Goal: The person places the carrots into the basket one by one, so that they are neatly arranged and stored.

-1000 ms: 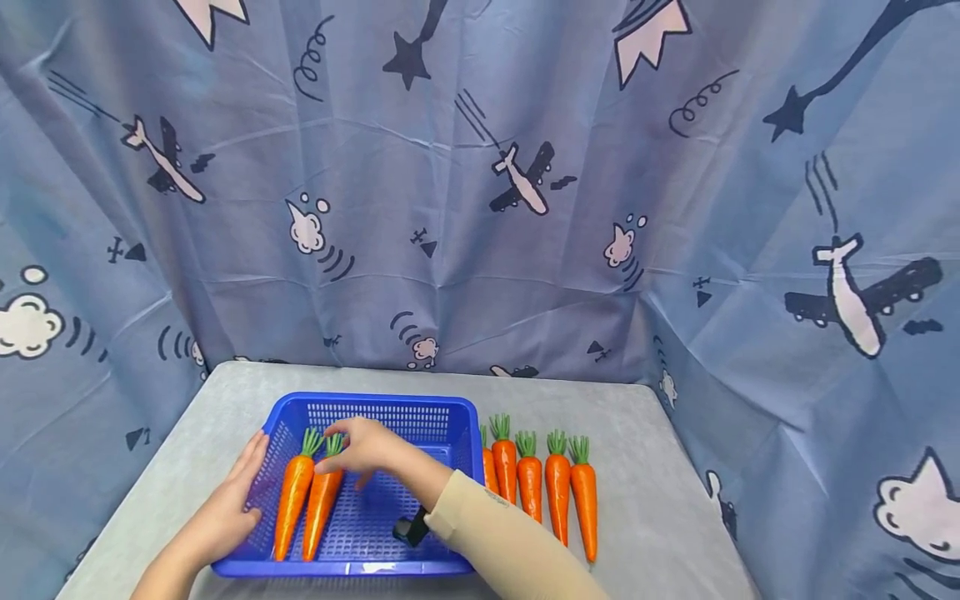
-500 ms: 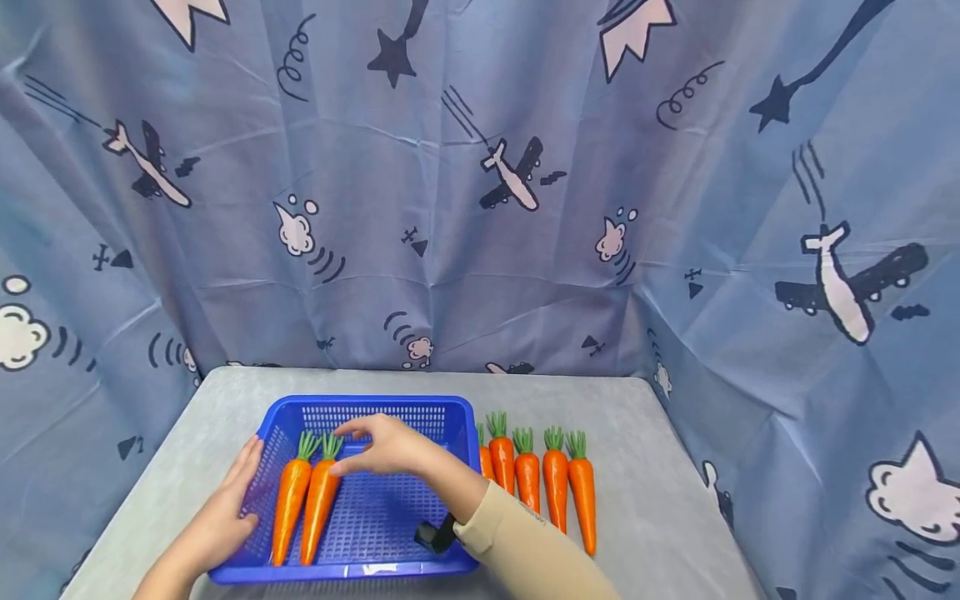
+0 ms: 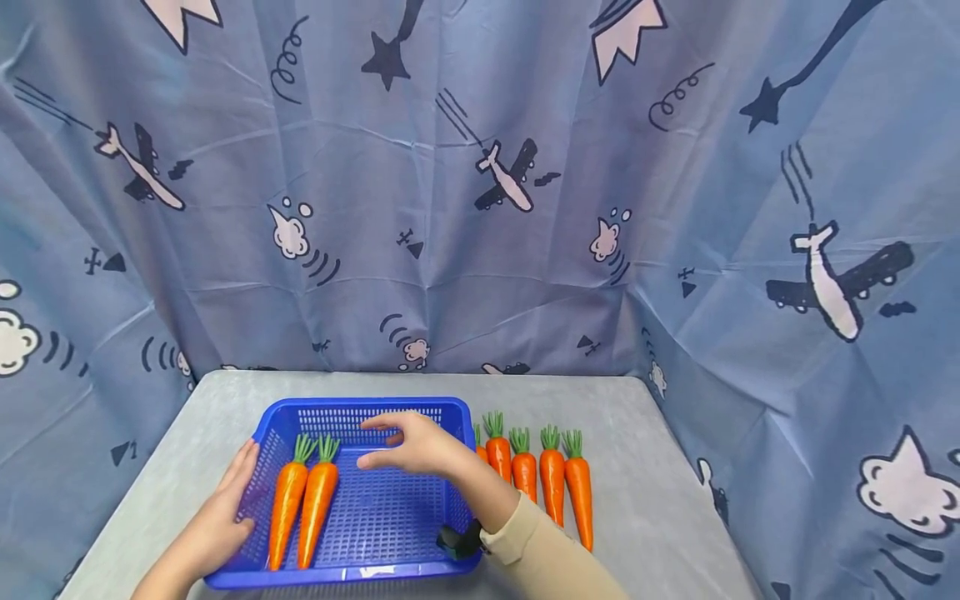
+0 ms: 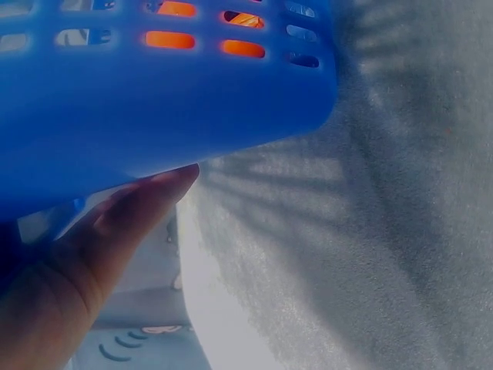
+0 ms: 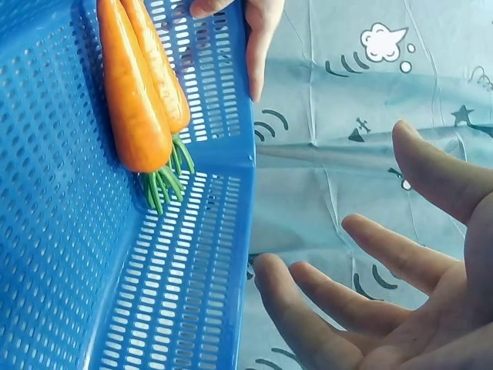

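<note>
A blue perforated plastic basket [image 3: 382, 572] stands on the table, with two carrots lying side by side along its left side: an outer carrot [image 3: 287, 508] and an inner carrot [image 3: 318, 507]. Both have green tops pointing to the far side. My left hand [image 3: 217, 521] rests against the basket's left wall, fingers straight; in the left wrist view its thumb [image 4: 115, 239] touches the blue wall. Above the basket's right half hovers my right hand [image 3: 420, 446], holding nothing. The right wrist view shows that hand's fingers [image 5: 370, 254] spread apart, well away from the carrots.
Several more carrots [image 3: 552, 479] lie in a row on the grey table [image 3: 637, 467] right of the basket, partly behind my right forearm. A patterned blue curtain [image 3: 420, 208] hangs around the back and sides.
My right hand has let go of the inner carrot and moved right, away from it. The left hand stays at the basket's left side. The whole view has shifted slightly.
</note>
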Demonstrator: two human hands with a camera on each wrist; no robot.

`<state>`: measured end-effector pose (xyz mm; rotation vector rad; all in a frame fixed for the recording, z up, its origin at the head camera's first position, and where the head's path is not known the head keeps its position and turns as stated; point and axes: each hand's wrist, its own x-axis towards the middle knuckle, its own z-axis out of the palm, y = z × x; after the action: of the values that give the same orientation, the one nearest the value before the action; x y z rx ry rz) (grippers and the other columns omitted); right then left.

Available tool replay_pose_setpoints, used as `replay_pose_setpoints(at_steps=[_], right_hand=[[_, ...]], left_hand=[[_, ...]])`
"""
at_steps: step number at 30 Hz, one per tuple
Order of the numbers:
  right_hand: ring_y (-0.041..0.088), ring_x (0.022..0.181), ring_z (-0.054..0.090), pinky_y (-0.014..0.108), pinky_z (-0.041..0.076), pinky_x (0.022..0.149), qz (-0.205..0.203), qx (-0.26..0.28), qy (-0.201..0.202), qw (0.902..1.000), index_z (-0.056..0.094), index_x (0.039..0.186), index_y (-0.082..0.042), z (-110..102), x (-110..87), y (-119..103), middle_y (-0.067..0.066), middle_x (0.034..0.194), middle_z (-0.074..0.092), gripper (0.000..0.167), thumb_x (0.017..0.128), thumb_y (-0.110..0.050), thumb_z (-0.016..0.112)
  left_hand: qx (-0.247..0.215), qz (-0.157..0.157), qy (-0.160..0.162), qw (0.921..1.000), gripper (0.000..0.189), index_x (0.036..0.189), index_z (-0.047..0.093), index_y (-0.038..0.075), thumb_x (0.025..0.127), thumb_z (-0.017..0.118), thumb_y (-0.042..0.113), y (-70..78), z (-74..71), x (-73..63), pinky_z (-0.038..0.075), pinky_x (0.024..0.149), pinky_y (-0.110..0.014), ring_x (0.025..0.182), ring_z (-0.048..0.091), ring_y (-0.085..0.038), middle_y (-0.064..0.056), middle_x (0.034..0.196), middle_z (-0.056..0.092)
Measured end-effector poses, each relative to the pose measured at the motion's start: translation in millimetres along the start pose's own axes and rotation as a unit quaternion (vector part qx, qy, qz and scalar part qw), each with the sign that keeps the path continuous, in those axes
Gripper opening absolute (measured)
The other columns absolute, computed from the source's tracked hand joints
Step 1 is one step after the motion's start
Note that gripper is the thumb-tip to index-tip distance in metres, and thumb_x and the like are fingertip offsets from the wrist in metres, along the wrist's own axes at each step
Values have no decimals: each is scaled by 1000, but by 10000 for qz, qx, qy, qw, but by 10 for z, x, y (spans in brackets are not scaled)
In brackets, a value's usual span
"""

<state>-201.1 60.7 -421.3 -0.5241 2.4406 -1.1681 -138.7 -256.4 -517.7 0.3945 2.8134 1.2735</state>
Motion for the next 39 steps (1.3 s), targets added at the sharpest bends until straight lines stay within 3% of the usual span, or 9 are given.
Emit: replay_pose_setpoints(at_steps=[4, 9, 11, 15, 18, 27, 32, 39], right_hand=[[31, 126, 62, 38, 60, 87, 7, 169, 69, 9998, 66, 134, -30, -35, -42, 43, 2, 142, 61, 54, 83, -42, 80], [34, 127, 61, 39, 61, 86, -64, 285, 185, 9994, 65, 135, -28, -97, -114, 128, 5, 142, 61, 56, 83, -40, 81], [34, 126, 61, 38, 61, 84, -51, 404, 205, 9990, 65, 135, -28, -133, -143, 176, 7, 142, 60, 56, 83, -40, 81], [34, 127, 60, 38, 61, 81, -4, 789, 286, 9965, 66, 134, -28, -223, -189, 257, 8, 143, 60, 54, 83, -37, 81], [37, 128, 58, 40, 61, 82, -23, 1013, 356, 9942, 66, 134, -26, -279, -211, 295, 7, 143, 60, 53, 84, -33, 81], [42, 129, 56, 56, 55, 96, 52, 964, 554, 9938, 60, 141, -16, -382, -294, 382, 17, 146, 54, 61, 85, -33, 80], [45, 129, 56, 59, 55, 92, 108, 959, 683, 9930, 55, 146, -19, -445, -338, 465, 21, 144, 55, 68, 85, -34, 80], [42, 128, 57, 58, 57, 89, 142, 825, 840, 9929, 55, 146, -19, -554, -402, 565, 17, 145, 56, 67, 85, -36, 79]], left_hand=[[10, -13, 21, 10000, 104, 162, 7, 1, 71, 55, -17, -12, 12, -7, -8, 105, -9, 147, 11, -59, -24, 168, 0], [95, 381, 309, 9988, 103, 160, 12, -3, 69, 56, -20, -53, 83, -44, -5, 101, 2, 153, 6, -45, -29, 165, 7], [46, 453, 340, 9984, 102, 159, 13, -5, 67, 56, -20, -62, 114, -58, -3, 99, 4, 152, 7, -46, -31, 164, 9], [-120, 185, 156, 9996, 103, 161, 10, -1, 69, 55, -19, -47, 120, -53, -6, 99, 0, 147, 11, -59, -28, 166, 3], [-127, 34, 90, 9999, 104, 162, 8, 2, 70, 55, -18, -29, 88, -44, -7, 101, -3, 146, 12, -61, -26, 167, 2], [62, 411, 360, 9985, 105, 161, 11, -1, 68, 55, -20, -31, 31, -40, -4, 99, 5, 145, 14, -62, -31, 165, 7], [108, 510, 459, 9976, 105, 160, 12, -2, 67, 56, -20, -39, 36, -33, -4, 99, 6, 145, 14, -61, -31, 164, 9], [73, 429, 364, 9984, 104, 160, 12, -2, 68, 56, -20, -33, 37, -6, -3, 98, 6, 143, 17, -63, -30, 165, 8]])
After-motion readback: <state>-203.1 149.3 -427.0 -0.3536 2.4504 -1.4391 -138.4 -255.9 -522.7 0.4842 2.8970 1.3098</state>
